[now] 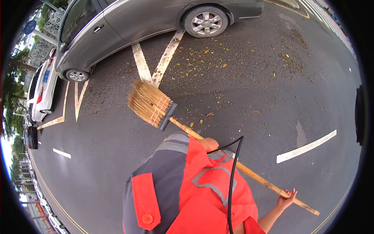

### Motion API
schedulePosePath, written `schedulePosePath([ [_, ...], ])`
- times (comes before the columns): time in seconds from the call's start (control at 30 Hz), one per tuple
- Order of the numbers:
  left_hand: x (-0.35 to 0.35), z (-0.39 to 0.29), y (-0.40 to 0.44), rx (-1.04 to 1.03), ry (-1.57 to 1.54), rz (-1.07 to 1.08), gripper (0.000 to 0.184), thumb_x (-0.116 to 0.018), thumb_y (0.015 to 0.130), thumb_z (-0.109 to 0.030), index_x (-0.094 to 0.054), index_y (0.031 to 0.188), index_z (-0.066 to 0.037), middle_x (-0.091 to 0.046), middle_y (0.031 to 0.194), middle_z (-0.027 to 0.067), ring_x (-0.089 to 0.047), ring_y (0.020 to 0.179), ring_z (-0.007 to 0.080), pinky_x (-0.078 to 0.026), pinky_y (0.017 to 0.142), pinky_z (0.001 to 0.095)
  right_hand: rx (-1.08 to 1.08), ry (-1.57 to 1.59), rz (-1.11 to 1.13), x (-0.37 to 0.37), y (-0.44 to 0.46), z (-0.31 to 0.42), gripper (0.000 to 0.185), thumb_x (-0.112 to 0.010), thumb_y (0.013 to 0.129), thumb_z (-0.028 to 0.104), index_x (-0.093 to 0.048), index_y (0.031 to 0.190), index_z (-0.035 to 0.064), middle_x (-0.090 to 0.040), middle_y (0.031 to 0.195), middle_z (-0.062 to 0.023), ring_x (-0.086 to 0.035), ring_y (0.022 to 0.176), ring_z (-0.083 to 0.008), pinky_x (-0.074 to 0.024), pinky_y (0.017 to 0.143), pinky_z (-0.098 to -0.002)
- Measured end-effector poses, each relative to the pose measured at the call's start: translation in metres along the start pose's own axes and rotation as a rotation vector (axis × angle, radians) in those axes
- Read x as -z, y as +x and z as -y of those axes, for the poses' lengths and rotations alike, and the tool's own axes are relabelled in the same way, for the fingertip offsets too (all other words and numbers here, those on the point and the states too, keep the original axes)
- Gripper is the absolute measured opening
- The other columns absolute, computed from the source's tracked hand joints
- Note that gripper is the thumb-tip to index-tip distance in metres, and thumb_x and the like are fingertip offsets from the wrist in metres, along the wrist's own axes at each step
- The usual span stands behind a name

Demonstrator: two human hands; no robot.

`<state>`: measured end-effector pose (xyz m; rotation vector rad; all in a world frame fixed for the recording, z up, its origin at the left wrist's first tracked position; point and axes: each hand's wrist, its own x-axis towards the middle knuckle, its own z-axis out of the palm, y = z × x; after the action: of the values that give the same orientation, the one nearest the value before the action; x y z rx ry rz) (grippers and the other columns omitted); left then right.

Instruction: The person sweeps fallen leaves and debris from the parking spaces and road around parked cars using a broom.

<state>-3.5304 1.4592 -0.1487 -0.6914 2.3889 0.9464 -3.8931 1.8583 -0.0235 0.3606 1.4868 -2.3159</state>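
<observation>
Straw broom (pixel 150 103): head over the white V marking (pixel 168 56)'s tip.
Left hand (pixel 210 144): at the handle (pixel 259 178); fingers hidden, cannot tell.
Right hand (pixel 286 199): fingers gripping the handle's bare end.
Fallen leaves (pixel 224 65): not yet gathered, scattered beside grey sedan (pixel 144 19).

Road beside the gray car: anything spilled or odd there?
Leaves lie scattered near the rear wheel of the gray car, with a denser patch of litter farther right, untidy against the dark asphalt. A pale patch beside the white dash also looks odd; its cause is unclear.
</observation>
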Motion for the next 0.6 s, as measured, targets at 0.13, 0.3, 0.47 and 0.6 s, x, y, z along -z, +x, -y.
schedulePosePath([
  [0.13,-0.026,0.063,-0.074,0.147,-0.076,-0.013,0.029,-0.069,0.069,-0.032,-0.067,0.090,-0.011,-0.066,0.093,0.0115,-0.063,0.091,0.0294,-0.049,0.078,0.0419,-0.103,-0.023,0.158,-0.066,-0.024,-0.054,0.028,-0.062,0.087,0.029,-0.057,0.098,0.0039,-0.049,0.066,-0.0025,-0.051,0.064,-0.0146,-0.0487,0.069,-0.0291],
  [0.3,-0.075,0.153,-0.130,0.340,-0.068,-0.052,0.038,-0.071,0.070,-0.040,-0.066,0.096,-0.012,-0.066,0.094,0.0120,-0.062,0.095,0.0300,-0.047,0.084,0.0405,-0.165,0.134,-0.022,-0.158,-0.115,-0.118,0.019,-0.059,0.090,0.024,-0.057,0.093,0.0053,-0.045,0.061,-0.0002,-0.047,0.061,-0.0137,-0.0483,0.069,-0.0302],
  [0.47,-0.113,0.176,-0.174,0.458,-0.096,-0.123,0.037,-0.074,0.069,-0.036,-0.063,0.098,-0.015,-0.061,0.104,0.0089,-0.055,0.106,0.0300,-0.043,0.084,0.0533,-0.182,0.110,0.654,-0.152,-0.211,-0.127,0.019,-0.050,0.095,0.025,-0.058,0.090,0.0078,-0.026,0.057,0.0046,-0.029,0.055,-0.0091,-0.0388,0.065,-0.0283],
  [0.6,-0.159,0.140,-0.158,0.323,-0.194,-0.149,0.037,-0.077,0.066,-0.027,-0.061,0.099,-0.017,-0.057,0.112,0.0035,-0.048,0.113,0.0283,-0.038,0.082,0.0646,0.015,0.054,0.681,-0.094,-0.288,-0.067,0.022,-0.045,0.097,0.024,-0.057,0.088,0.0074,-0.029,0.059,0.0040,-0.029,0.056,-0.0090,-0.0360,0.067,-0.0278],
])
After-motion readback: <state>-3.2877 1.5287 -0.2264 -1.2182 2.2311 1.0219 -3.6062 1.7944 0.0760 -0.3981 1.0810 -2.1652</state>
